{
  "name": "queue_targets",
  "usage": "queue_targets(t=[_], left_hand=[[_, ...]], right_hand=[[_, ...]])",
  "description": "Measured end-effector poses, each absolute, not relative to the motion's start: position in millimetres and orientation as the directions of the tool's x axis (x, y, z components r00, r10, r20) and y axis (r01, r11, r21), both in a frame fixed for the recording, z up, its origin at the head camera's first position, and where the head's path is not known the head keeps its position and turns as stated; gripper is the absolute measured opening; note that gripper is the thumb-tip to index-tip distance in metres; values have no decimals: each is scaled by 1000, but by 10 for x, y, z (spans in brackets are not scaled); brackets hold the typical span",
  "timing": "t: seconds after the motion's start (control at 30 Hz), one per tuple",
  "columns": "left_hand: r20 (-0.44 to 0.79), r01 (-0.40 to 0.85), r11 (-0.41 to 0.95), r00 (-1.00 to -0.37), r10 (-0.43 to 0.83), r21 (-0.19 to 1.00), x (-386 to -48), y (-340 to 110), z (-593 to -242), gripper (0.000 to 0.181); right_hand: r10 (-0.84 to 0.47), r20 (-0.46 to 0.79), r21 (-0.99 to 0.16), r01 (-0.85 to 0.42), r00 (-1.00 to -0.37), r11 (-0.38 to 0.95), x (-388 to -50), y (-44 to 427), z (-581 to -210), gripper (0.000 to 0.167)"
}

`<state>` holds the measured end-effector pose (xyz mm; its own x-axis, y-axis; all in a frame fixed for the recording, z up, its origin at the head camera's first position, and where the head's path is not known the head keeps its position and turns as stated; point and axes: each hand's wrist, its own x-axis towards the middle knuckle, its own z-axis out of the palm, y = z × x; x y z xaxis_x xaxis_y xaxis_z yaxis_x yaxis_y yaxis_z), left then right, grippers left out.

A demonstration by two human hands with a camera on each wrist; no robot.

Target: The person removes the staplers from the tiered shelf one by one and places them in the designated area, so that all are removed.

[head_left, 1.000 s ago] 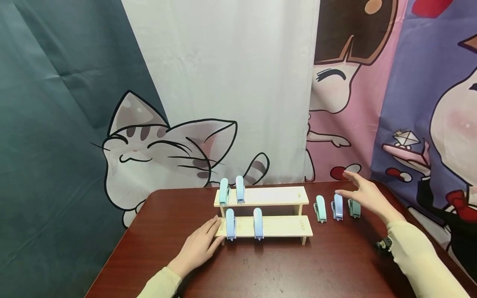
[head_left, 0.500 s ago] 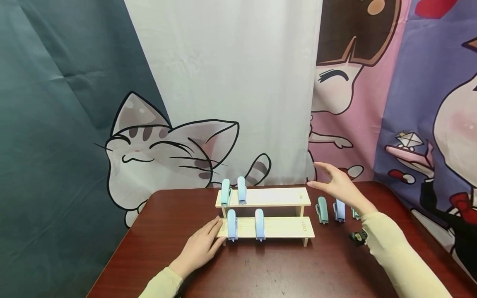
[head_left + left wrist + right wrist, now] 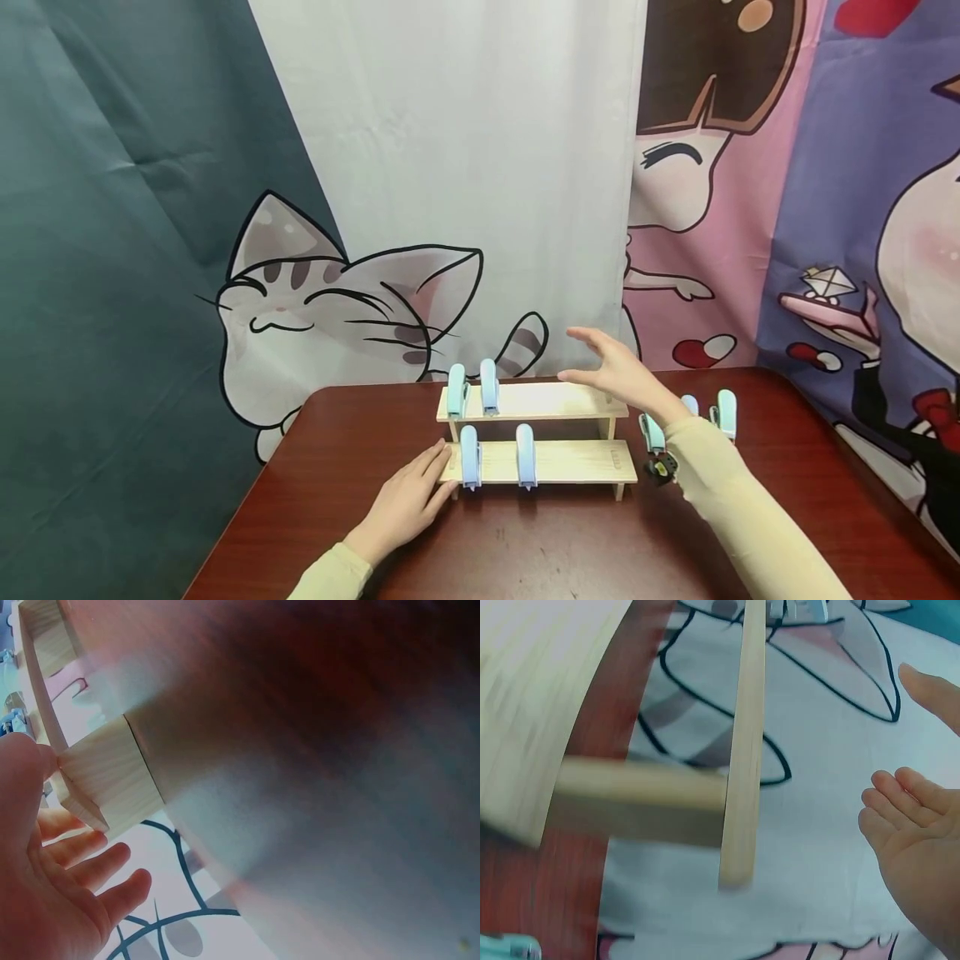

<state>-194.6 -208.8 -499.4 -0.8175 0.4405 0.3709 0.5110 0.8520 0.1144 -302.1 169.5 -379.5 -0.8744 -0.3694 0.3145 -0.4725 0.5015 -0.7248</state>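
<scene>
A two-tier wooden rack (image 3: 570, 461) stands on the table. Its upper board (image 3: 555, 400) bears a green stapler (image 3: 457, 392) and a blue stapler (image 3: 489, 387) at the left; on the lower board are two blue staplers, one left (image 3: 470, 457) and one nearer the middle (image 3: 526, 456). The left hand (image 3: 401, 504) touches the lower board's left end, also seen in the left wrist view. Over the upper board's right part, the right hand (image 3: 622, 372) hovers empty, thumb and fingers spread apart. In the right wrist view the hand (image 3: 922, 847) is beside the upper board (image 3: 742, 750).
Right of the rack, partly behind the right arm, are a green stapler (image 3: 651, 433), a blue stapler (image 3: 689, 404) and another green one (image 3: 726, 412). A printed curtain (image 3: 487, 167) hangs behind the table (image 3: 495, 550).
The right hand has moved left, from above the staplers at the right to over the upper board, staying empty. The left hand has stayed on the rack's left end.
</scene>
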Motion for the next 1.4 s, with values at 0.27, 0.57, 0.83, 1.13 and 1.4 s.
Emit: queue_targets(t=[0.27, 0.57, 0.83, 1.13, 1.4], left_hand=[[372, 508, 853, -820, 435, 123, -1941, -2099, -4967, 56], [352, 505, 854, -828, 437, 127, -1947, -2099, -4965, 56], [320, 485, 863, -847, 424, 140, -1930, -2111, -4971, 57], [341, 501, 859, -830, 441, 110, -1939, -2099, -4960, 55], [332, 502, 855, -835, 439, 130, -1942, -2087, -4962, 55]], right_hand=[[-439, 329, -699, -528, -836, 481, -3046, 1296, -3774, 86], [-513, 314, -630, -579, -799, 517, -3094, 987, -3872, 88], [-545, 287, -636, -582, -788, 506, -3121, 813, -3960, 88], [-558, 231, -648, -554, -797, 523, -3148, 656, -4011, 94], [-564, 195, -635, -542, -802, 551, -3147, 571, -4040, 100]])
